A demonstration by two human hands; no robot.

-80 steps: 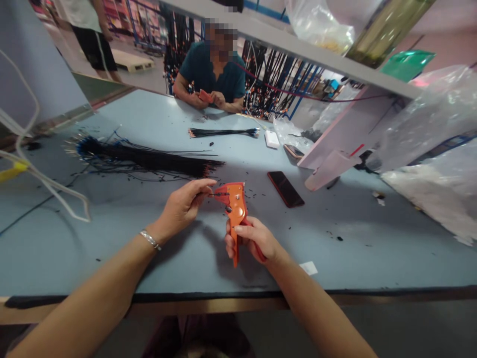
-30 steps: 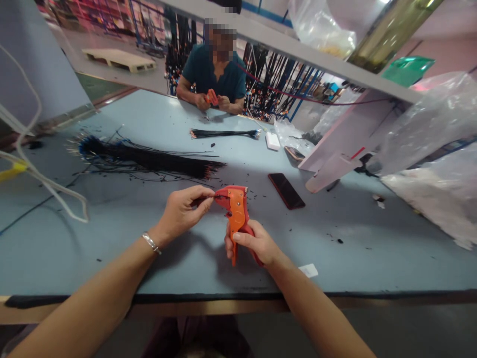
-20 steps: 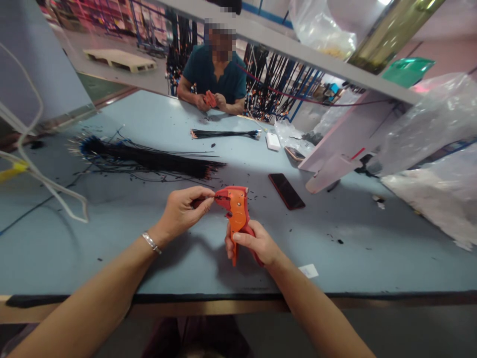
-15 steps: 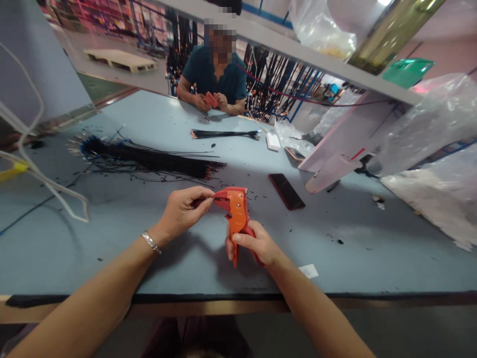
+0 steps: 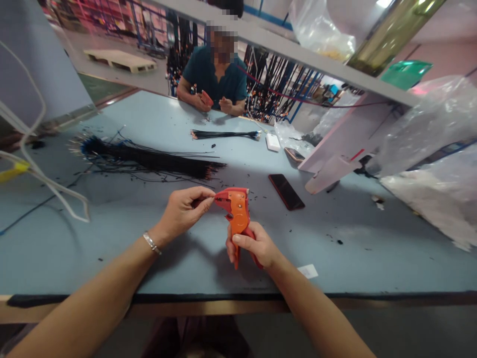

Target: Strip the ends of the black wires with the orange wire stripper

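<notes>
My feed shows right hand [image 5: 257, 243] clamped on one orange-and-red plier-like tool [image 5: 239, 213] over the blue-grey table [image 5: 298, 236], left hand [image 5: 182, 209] pinching dark wire [image 5: 196, 203] at its nose; two black wire bundles [image 5: 156, 160], one illegible white slip [image 5: 308, 271].

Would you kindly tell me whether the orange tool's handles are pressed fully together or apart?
Apart: in the right hand, the orange handle and red handle show a gap between their lower ends.

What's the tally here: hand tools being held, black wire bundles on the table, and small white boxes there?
Hand tools: 2 (orange tool in right hand; red tool in co-worker's hand)
Black wire bundles: 2 (large bundle; thin bundle)
White box: 1
Total: 5
</notes>
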